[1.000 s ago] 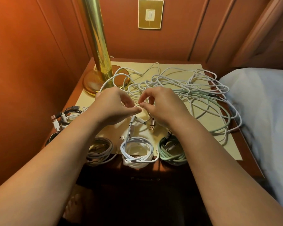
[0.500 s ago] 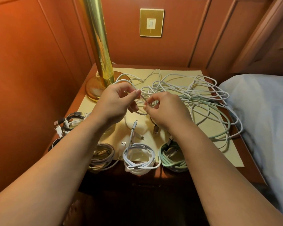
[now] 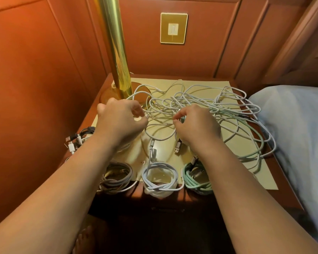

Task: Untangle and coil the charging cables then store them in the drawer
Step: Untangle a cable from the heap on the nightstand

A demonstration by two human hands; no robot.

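A tangle of white and pale green charging cables (image 3: 206,107) sprawls over a cream mat (image 3: 206,85) on a wooden nightstand. My left hand (image 3: 121,120) grips a white cable strand at the tangle's left edge. My right hand (image 3: 196,123) pinches another strand near the middle, and a loose loop (image 3: 160,138) sags between the two hands. At the front edge lie three coiled cables: grey (image 3: 116,176), white (image 3: 160,178) and mint green (image 3: 196,178). The drawer front (image 3: 165,209) below is dark and closed.
A brass lamp pole (image 3: 116,48) and its base stand at the back left, close to my left hand. A heap of dark and white cables with plugs (image 3: 79,138) lies at the left edge. A bed with a blue cover (image 3: 297,129) borders the right side.
Both hands have moved apart and further back into the tangle, drawing the strand between them into a wider loop. The camera has tilted, so the nightstand sits lower in view.
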